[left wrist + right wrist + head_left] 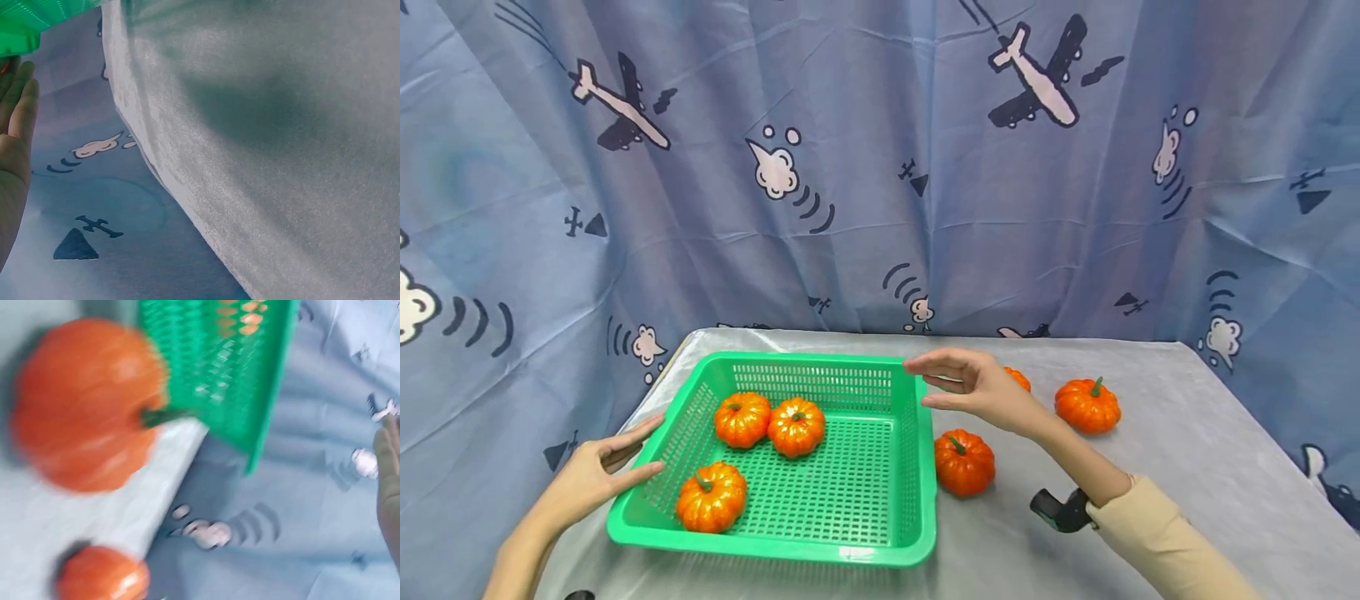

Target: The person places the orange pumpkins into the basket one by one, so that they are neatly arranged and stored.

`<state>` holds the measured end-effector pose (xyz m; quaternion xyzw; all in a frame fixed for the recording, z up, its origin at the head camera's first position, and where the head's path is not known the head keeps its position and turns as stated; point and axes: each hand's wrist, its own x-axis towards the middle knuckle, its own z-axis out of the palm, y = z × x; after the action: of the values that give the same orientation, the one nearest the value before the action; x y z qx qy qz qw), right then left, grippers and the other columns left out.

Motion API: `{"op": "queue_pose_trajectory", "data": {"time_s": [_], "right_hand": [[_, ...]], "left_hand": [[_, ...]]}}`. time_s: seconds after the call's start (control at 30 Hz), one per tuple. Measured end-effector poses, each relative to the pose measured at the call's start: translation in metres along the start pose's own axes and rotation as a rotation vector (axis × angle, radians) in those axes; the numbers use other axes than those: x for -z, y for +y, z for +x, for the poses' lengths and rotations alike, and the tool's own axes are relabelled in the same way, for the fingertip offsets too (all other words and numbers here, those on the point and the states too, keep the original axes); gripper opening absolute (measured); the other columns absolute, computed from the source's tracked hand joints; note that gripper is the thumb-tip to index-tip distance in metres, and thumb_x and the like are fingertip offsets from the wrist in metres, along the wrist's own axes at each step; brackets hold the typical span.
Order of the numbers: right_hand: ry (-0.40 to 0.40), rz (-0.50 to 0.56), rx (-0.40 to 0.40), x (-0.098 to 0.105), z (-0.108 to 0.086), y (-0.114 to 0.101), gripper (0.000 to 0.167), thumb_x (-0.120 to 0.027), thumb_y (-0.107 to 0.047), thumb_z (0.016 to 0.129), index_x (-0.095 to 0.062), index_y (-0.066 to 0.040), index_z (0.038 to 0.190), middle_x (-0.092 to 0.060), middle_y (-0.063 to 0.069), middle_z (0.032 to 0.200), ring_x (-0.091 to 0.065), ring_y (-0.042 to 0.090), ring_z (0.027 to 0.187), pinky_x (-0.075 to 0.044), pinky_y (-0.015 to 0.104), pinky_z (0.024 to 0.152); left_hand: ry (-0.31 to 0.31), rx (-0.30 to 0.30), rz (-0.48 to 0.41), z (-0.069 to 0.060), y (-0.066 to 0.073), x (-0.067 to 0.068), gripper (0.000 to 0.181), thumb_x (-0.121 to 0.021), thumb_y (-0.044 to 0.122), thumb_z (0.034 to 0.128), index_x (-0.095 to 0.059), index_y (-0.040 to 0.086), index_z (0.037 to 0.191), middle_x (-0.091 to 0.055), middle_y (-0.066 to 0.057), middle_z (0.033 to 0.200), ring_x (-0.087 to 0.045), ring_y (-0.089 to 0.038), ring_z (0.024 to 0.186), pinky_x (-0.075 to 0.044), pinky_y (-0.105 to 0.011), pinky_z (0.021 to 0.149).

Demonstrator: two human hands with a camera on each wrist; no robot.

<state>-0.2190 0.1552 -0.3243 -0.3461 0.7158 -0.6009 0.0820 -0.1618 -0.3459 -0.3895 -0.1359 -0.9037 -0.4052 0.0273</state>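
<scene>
Basket point(775, 550): sitting toward the bench's point(1180, 417) left edge, long axis running side to side!
Left hand point(587, 477): grip wide, fingers right at the left rim; contact, can't tell.
Right hand point(981, 390): wide too, nothing held, up by the far right corner.
Between them: the basket, neither side clearly nearer.
Pumpkins point(712, 497): three inside, three more beyond the right wall.

My right hand point(977, 387) mostly hides one pumpkin point(1019, 379) near the far edge of the table point(1195, 475) and covers the far right corner of the green basket point(775, 546). My left wrist view crops my left hand point(14, 150); my right one blurs the upper pumpkin point(87, 406) and crops the lower pumpkin point(103, 575).
</scene>
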Motion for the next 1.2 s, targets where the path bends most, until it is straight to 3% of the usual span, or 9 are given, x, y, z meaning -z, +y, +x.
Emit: {"op": "queue_pose_trajectory", "data": {"time_s": [0.27,0.4,0.67,0.77,0.97,1.2], "right_hand": [[0.07,0.027,-0.079,0.028,-0.05,0.021,0.045,-0.068,0.001,0.087,-0.053,0.007,0.128,-0.057,0.02,0.13,-0.057,0.018,0.12,-0.049,0.032,0.097],[0.069,0.071,-0.1,0.038,-0.078,0.032,0.045,-0.064,0.004,0.088,-0.05,0.009,0.131,-0.058,0.013,0.132,-0.055,0.016,0.121,-0.05,0.029,0.096],[0.09,0.167,-0.017,0.045,-0.127,0.053,0.048,-0.057,0.017,0.087,-0.043,0.016,0.133,-0.057,0.005,0.135,-0.052,0.013,0.125,-0.045,0.025,0.101],[0.068,0.187,-0.03,0.047,-0.139,0.059,0.051,-0.056,0.018,0.087,-0.04,0.015,0.136,-0.054,0.005,0.138,-0.05,0.013,0.127,-0.043,0.024,0.102],[-0.011,0.206,-0.091,0.047,-0.155,0.071,0.063,-0.058,0.019,0.085,-0.032,0.014,0.142,-0.046,-0.001,0.146,-0.042,0.01,0.133,-0.039,0.024,0.105],[-0.076,0.178,-0.102,0.043,-0.162,0.087,0.073,-0.063,0.017,0.083,-0.025,0.013,0.145,-0.037,-0.007,0.151,-0.035,0.005,0.136,-0.037,0.022,0.107]], "left_hand": [[0.011,0.015,-0.021,-0.008,-0.002,0.003,0.06,-0.071,0.02,0.0884,-0.048,0.006,0.141,-0.047,0.016,0.14,-0.043,0.016,0.114,-0.042,-0.003,0.088],[0.008,0.01,-0.038,-0.008,-0.002,0.003,0.06,-0.071,0.018,0.0889,-0.047,0.006,0.142,-0.046,0.023,0.137,-0.042,0.017,0.113,-0.042,-0.003,0.088],[0.014,0.004,-0.039,-0.009,-0.001,0.002,0.06,-0.071,0.017,0.0885,-0.047,0.005,0.142,-0.046,0.022,0.137,-0.043,0.018,0.113,-0.042,-0.003,0.088],[0.015,0.008,-0.031,-0.008,0.0,0.003,0.059,-0.071,0.017,0.0886,-0.047,0.004,0.141,-0.047,0.022,0.137,-0.043,0.018,0.111,-0.043,-0.003,0.087],[0.005,0.001,-0.036,-0.006,-0.001,0.002,0.059,-0.07,0.017,0.089,-0.046,0.003,0.142,-0.047,0.016,0.14,-0.043,0.018,0.111,-0.043,-0.003,0.087],[-0.008,-0.003,-0.046,-0.002,0.0,-0.002,0.059,-0.07,0.017,0.0893,-0.046,0.003,0.142,-0.047,0.015,0.14,-0.043,0.018,0.111,-0.043,-0.003,0.087]]}}
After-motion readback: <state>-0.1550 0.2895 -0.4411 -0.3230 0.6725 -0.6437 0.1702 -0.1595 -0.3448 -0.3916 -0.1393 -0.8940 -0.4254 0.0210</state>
